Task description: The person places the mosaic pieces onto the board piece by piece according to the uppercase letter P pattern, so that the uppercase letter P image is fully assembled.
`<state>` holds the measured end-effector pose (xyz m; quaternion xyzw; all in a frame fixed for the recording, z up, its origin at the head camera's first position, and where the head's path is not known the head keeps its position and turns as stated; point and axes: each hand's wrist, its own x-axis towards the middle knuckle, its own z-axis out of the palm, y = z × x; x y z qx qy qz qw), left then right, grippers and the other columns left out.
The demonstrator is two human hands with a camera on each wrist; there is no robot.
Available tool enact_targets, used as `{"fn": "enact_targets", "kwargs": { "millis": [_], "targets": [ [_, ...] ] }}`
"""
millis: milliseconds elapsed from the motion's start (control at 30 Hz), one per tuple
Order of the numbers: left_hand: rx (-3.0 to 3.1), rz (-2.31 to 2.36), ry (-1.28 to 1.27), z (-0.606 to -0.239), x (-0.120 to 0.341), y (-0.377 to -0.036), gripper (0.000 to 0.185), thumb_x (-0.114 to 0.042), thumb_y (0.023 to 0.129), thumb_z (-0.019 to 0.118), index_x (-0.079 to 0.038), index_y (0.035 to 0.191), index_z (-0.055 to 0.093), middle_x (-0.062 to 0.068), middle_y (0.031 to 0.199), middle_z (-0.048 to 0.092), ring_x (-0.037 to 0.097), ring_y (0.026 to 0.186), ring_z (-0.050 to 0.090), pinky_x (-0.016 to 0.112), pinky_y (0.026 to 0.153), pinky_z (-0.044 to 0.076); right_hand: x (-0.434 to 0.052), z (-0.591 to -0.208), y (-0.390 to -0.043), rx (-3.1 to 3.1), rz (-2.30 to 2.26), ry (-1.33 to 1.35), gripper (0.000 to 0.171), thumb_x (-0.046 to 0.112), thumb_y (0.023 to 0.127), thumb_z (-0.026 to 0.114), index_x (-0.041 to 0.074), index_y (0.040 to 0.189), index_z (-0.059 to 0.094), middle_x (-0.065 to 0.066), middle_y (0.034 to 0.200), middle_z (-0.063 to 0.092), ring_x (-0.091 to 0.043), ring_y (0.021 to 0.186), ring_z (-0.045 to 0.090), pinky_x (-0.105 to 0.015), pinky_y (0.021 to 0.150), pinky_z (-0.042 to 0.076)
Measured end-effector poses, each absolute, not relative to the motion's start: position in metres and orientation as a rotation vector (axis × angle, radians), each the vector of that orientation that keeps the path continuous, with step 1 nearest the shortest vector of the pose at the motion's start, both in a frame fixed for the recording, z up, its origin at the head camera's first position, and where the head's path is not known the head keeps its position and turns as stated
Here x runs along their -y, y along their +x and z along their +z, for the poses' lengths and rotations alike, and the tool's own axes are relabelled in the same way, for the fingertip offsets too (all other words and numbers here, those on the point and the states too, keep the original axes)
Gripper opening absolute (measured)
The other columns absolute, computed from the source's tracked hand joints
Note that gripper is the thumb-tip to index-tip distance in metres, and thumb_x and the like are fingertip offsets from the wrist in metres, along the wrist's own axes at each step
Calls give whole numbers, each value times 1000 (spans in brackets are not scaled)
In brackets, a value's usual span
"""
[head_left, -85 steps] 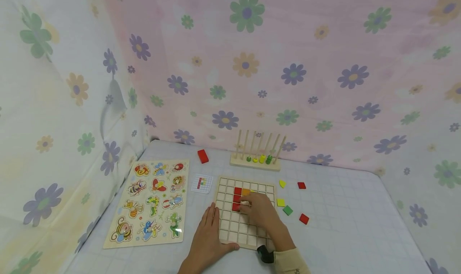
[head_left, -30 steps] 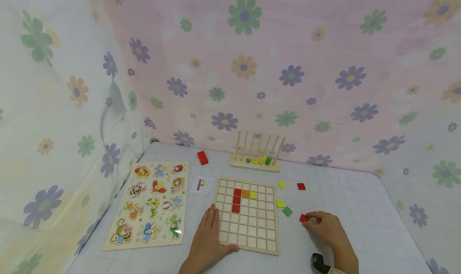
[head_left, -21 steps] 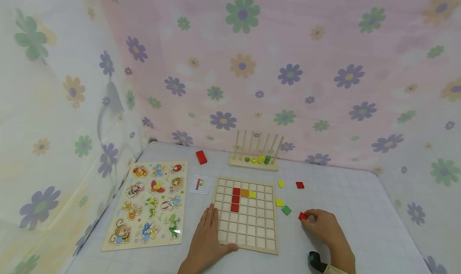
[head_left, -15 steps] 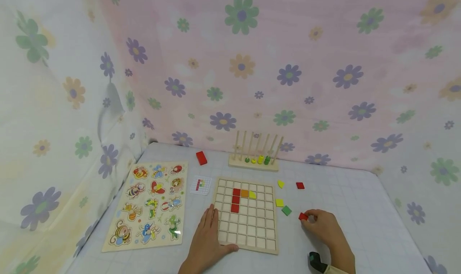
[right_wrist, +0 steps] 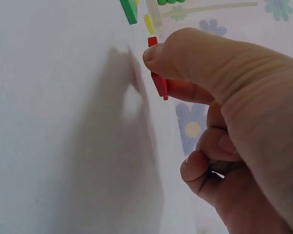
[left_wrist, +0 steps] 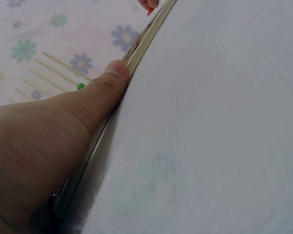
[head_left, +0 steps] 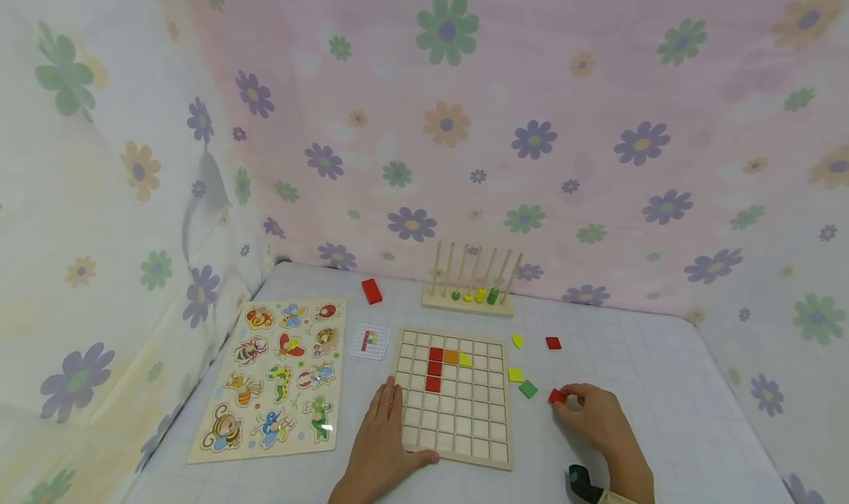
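A wooden grid board (head_left: 458, 430) lies on the table with three red tiles (head_left: 435, 368), an orange tile (head_left: 451, 357) and a yellow tile (head_left: 466, 359) in its cells. My left hand (head_left: 379, 445) rests flat on the board's left edge, thumb against its near rim (left_wrist: 136, 53). To the right of the board, my right hand (head_left: 593, 415) pinches a small red square tile (head_left: 556, 396) (right_wrist: 158, 80) between thumb and forefinger, just above the table. A green tile (head_left: 528, 389) (right_wrist: 129, 9) and a yellow tile (head_left: 515, 374) lie between the board and that hand.
An animal peg puzzle (head_left: 275, 375) lies at the left, a small pattern card (head_left: 370, 340) beside the board. A wooden peg rack (head_left: 472, 290) with coloured beads stands at the back, a red block (head_left: 372, 291) to its left. Another red tile (head_left: 553, 343) and a yellow piece (head_left: 517, 339) lie further back. Flowered cloth walls surround the table.
My right hand left the board, moved right to the red tile on the table and took hold of it, then shifted it slightly left. My left hand stayed on the board's edge.
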<state>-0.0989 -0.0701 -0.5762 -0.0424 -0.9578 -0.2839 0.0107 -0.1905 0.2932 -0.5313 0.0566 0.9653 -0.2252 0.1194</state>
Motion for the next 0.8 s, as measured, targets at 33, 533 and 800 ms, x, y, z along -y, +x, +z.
{"fn": "enact_targets", "kwargs": {
  "millis": [33, 533, 800],
  "targets": [
    [2992, -884, -131, -576, 70, -99, 134, -82, 64, 74, 7, 156, 32, 22, 169, 21, 43, 154, 25, 56, 122, 34, -293, -531, -191, -2825, -661, 163, 43, 36, 85, 78, 6, 117, 74, -24, 120, 70, -38, 106, 63, -61, 91, 56],
    [3010, -875, -117, -574, 70, -99, 134, -81, 64, 76, 5, 157, 31, 20, 169, 20, 41, 155, 24, 54, 122, 34, -268, -521, -186, -2870, -733, 17, 32, 31, 85, 79, 12, 111, 77, -11, 116, 73, -33, 105, 66, -55, 90, 59],
    [2996, -886, -117, -573, 70, -99, 135, -81, 63, 76, 6, 156, 32, 21, 169, 22, 42, 154, 26, 55, 122, 34, -247, -520, -185, -2912, -751, -135, 28, 27, 85, 80, 11, 108, 79, -6, 111, 75, -26, 99, 69, -52, 89, 60]
  ]
}}
